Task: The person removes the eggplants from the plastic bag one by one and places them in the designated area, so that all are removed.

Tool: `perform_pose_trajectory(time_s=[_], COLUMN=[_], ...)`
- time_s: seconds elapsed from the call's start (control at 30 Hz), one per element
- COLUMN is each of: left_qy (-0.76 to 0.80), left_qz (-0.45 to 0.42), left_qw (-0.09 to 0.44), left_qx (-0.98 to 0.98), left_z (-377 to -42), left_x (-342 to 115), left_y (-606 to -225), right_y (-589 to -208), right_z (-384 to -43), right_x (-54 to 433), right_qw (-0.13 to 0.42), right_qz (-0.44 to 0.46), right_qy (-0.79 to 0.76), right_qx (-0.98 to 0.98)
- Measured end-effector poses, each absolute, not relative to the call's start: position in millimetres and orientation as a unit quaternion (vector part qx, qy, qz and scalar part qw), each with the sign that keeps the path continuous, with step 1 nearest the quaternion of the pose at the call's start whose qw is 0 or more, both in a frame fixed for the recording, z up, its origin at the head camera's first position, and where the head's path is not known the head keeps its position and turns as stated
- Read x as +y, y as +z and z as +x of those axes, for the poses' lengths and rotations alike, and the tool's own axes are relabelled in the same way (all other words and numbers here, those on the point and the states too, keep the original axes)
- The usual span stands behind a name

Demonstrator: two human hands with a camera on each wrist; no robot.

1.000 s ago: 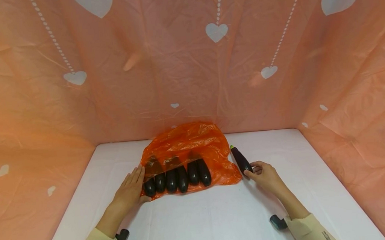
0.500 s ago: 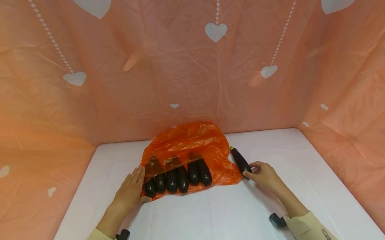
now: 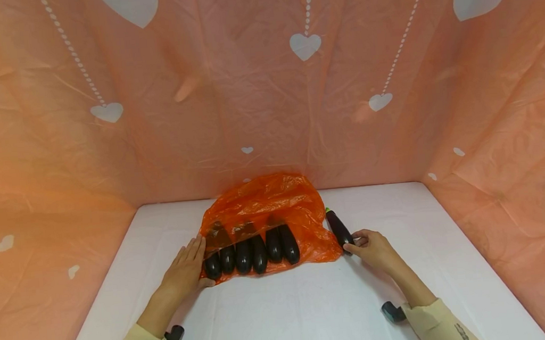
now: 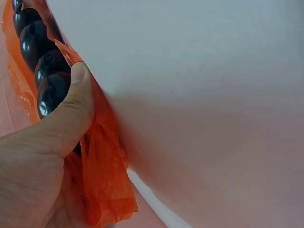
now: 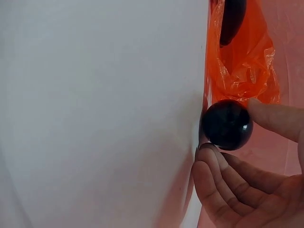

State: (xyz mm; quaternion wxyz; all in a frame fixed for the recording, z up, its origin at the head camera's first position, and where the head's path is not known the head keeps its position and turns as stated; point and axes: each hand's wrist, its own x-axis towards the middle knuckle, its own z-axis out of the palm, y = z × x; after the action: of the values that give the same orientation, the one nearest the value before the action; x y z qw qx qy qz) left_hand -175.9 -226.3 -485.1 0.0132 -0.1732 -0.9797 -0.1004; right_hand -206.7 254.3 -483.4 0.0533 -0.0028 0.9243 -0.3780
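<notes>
Several dark eggplants (image 3: 259,255) lie side by side in an orange plastic bag (image 3: 274,191), their rounded ends showing at its mouth and their upper parts under the plastic. My left hand (image 3: 181,270) rests against the bag's left side with straight fingers. In the left wrist view its thumb (image 4: 78,95) lies on the bag's edge beside the end eggplant (image 4: 53,92); the fingers are mostly hidden there. To the right of the bag, my right hand (image 3: 377,248) holds a single eggplant (image 3: 338,229) near its rounded end, thumb on one side and fingers on the other. Its green stem end points away.
Both hands work over a white table (image 3: 274,319). Orange sheeting with white hearts (image 3: 268,111) stands behind it and at both sides. Black devices (image 3: 174,336) sit at the wrists by the sleeves.
My right hand has shifted the single eggplant slightly left, closer to the bag. The left hand and the row of eggplants stay where they were.
</notes>
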Motion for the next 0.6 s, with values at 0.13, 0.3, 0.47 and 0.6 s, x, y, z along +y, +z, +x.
perform_pose_trajectory(time_s=[0.13, 0.3, 0.47, 0.6], left_qy=[-0.099, -0.099, -0.101, -0.102], left_qz=[-0.173, -0.172, -0.171, -0.172], left_qw=[0.008, 0.003, -0.001, 0.001], left_qx=[-0.98, -0.98, -0.98, -0.98], left_z=[-176, -176, -176, -176], left_x=[-226, -225, -225, -225], left_y=[-484, -483, -483, -485], right_y=[-484, -482, -477, -472], right_z=[-206, -203, -200, -196], right_x=[255, 255, 255, 254], right_qw=[0.054, 0.044, 0.028, 0.012], right_qz=[0.003, 0.002, 0.002, -0.005], right_qy=[-0.377, -0.374, -0.373, -0.377], right_qx=[0.925, 0.926, 0.928, 0.926])
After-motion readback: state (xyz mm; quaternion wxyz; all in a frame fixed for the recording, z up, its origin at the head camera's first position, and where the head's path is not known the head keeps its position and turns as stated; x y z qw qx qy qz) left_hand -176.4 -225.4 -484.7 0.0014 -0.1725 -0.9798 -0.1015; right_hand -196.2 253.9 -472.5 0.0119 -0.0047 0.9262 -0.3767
